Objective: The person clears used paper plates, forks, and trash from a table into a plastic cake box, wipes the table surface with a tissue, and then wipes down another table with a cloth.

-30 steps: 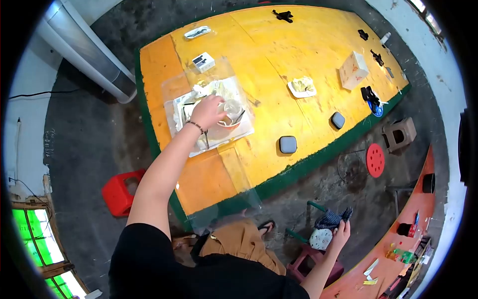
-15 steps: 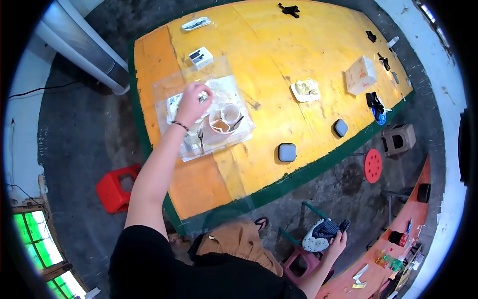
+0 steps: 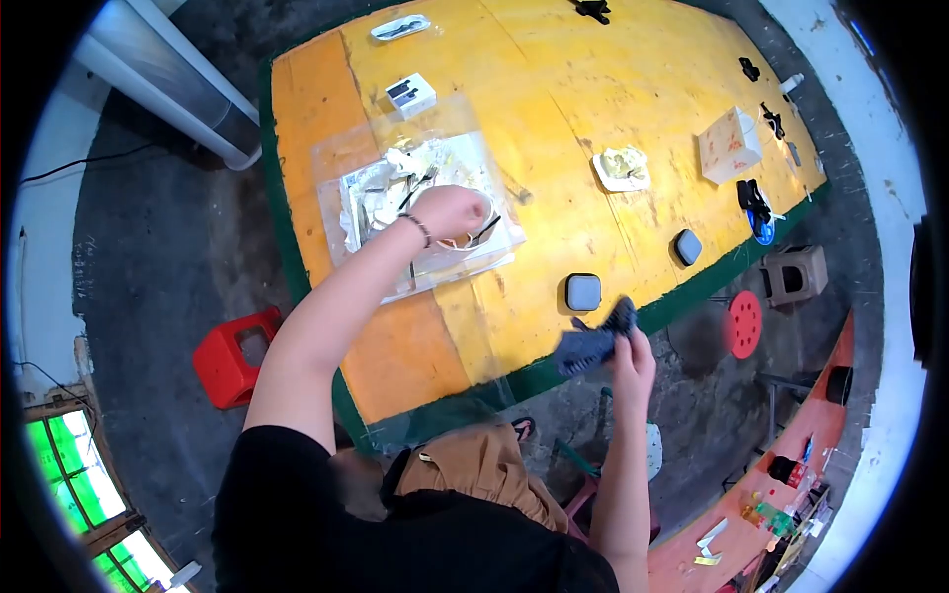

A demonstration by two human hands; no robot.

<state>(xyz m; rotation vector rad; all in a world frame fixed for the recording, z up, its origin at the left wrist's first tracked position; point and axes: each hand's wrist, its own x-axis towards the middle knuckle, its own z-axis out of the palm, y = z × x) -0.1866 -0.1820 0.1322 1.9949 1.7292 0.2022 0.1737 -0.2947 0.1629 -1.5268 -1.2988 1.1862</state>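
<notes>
My left hand (image 3: pixel 450 211) is closed over a white bowl (image 3: pixel 457 244) on the yellow table (image 3: pixel 534 237); what its fingers hold, if anything, is hidden. Under the bowl lie white sheets (image 3: pixel 506 239) and clear plastic (image 3: pixel 331 163). Crumpled white scraps (image 3: pixel 403 160) and a fork lie beside my wrist. My right hand (image 3: pixel 635 361) pinches a dark striped cloth (image 3: pixel 585 350), which hangs in the air near the table's green front edge.
Two grey cases (image 3: pixel 583 293) (image 3: pixel 688 247), a white dish (image 3: pixel 623 170) and a tall paper box (image 3: pixel 730 146) stand on the table. A small white box (image 3: pixel 410 96) is behind the sheets. A red stool (image 3: pixel 235 358) stands at the left.
My left hand has moved from the scraps rightward to the bowl. My right hand has lifted the dark cloth up from beside the lower stool to the table's edge.
</notes>
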